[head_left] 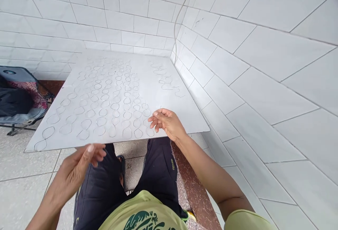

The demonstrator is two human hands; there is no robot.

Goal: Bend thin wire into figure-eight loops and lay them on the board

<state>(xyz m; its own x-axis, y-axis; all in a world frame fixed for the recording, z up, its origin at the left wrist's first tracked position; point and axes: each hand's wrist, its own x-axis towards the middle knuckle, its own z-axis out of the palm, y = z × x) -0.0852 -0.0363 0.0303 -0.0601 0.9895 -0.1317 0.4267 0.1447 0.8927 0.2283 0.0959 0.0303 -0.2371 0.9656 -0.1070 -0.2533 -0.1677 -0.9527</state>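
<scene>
White sheet material, thin, flat and matte, forms the board (171, 92) that lies across the person's knees. Its near edge runs left to right just above the dark trousers (158, 166), and its far edge reaches toward the corner of the tiled walls. Thin wire loops (105, 103), rounded and linked like small figure-eights, lie on it in close rows that run from the near edge away toward the far wall. They cover the left and middle of the sheet. A smaller cluster of loops (165, 76) lies apart near the far right, with bare board between the two groups. The right hand (169, 122) rests at the near edge. Its fingers are bent and bunched together, with the tips over the nearest loops. Whether they pinch a wire cannot be told. The left hand (79, 166) hangs blurred below the near edge, off the board, with fingers loosely curled and nothing seen in them. The board's right edge lies just beside the glossy tiled wall (264, 64), leaving little room there. To the left there is open pale floor (23, 187) and, well apart, a folding chair (18, 96) with dark fabric on it. A thin cord (182, 11) hangs down the wall corner.
</scene>
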